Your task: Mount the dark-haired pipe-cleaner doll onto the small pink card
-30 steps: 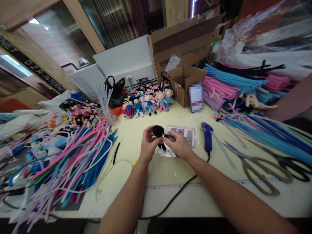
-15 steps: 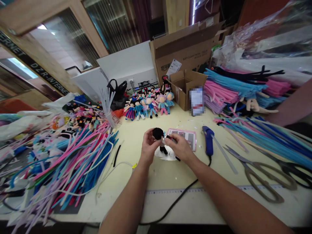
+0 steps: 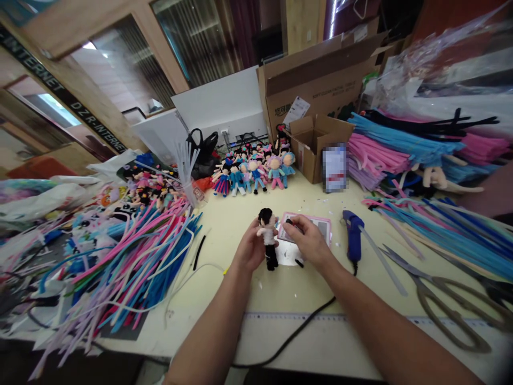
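My left hand (image 3: 249,249) holds a small pipe-cleaner doll (image 3: 268,236) upright over the table; it has black hair, a white top and black legs. My right hand (image 3: 308,241) is just right of the doll, fingers pinched on a small dark piece near the doll's arm. Under the hands lie a white scrap (image 3: 289,253) and a pink-edged card (image 3: 310,227). A short black pipe-cleaner bit (image 3: 298,262) lies by my right wrist.
A blue glue gun (image 3: 353,240) with a black cord (image 3: 292,334) lies to the right, then large scissors (image 3: 444,299). Piles of coloured pipe cleaners (image 3: 132,262) fill the left and right. Finished dolls (image 3: 250,174) and cardboard boxes (image 3: 316,139) stand behind. A ruler (image 3: 320,316) is marked along the front edge.
The doll has been turned from its black head facing me to standing upright with its body showing. The view shifted slightly right and down.
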A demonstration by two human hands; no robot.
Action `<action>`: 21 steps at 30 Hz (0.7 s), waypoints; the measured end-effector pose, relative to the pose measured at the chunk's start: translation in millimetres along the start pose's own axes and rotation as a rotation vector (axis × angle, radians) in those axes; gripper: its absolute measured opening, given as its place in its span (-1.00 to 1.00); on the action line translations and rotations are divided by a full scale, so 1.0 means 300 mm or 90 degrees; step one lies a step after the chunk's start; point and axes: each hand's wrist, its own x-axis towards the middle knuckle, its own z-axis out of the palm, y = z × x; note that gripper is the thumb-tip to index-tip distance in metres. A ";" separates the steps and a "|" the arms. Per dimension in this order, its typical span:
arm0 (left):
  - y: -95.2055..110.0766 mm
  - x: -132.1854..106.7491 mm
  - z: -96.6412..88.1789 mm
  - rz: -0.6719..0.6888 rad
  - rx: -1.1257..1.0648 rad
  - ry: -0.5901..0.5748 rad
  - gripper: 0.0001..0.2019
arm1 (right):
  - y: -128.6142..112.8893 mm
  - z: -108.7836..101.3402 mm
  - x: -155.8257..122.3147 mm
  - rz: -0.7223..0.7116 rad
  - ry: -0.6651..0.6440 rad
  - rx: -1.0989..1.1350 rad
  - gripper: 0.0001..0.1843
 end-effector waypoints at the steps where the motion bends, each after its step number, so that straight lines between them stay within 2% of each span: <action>1: -0.001 0.001 -0.002 -0.005 -0.005 -0.001 -0.65 | -0.003 0.000 -0.001 -0.006 0.003 -0.018 -0.73; 6: -0.006 0.003 -0.009 -0.013 -0.003 -0.027 -0.68 | -0.034 0.009 -0.015 -0.004 0.023 -0.116 -0.75; 10: -0.004 0.006 -0.016 -0.041 -0.011 -0.043 -0.65 | -0.024 0.007 -0.013 0.004 0.020 -0.122 -0.72; 13: -0.007 0.007 -0.027 -0.061 -0.031 -0.055 -0.50 | 0.010 -0.011 0.002 0.007 0.026 -0.116 -0.69; 15: -0.012 0.005 -0.033 -0.036 -0.033 -0.069 -0.34 | 0.032 -0.030 0.015 0.020 0.048 -0.146 -0.68; 18: -0.018 -0.003 -0.034 -0.006 -0.001 -0.086 -0.28 | 0.060 -0.063 0.037 0.010 0.084 -0.252 -0.74; 21: -0.017 -0.009 -0.027 -0.011 0.012 -0.095 -0.39 | 0.084 -0.091 0.053 -0.062 0.094 -0.429 -0.75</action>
